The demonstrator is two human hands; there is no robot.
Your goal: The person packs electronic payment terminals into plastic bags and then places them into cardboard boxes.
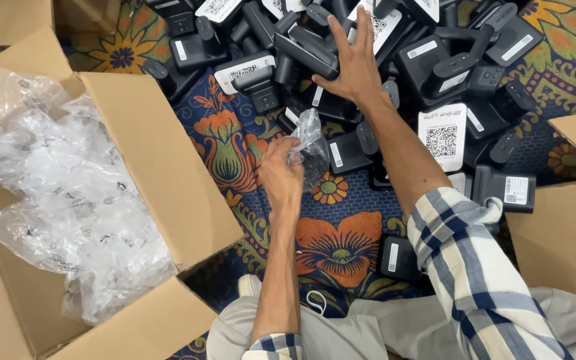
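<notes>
Pinching clear plastic bag (307, 137): left hand (280, 175) just below it; right hand (353, 61) spread flat on black devices (308, 50)

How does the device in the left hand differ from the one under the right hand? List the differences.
The device in the left hand is wrapped in clear plastic; the device under the right hand is bare. The first is lifted off the floral cloth in a closed grip; the second lies in the pile beneath spread fingers. Both are black.

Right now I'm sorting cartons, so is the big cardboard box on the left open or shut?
Open: the big cardboard box has its flaps folded outward, and crumpled clear plastic bags show inside it.
</notes>
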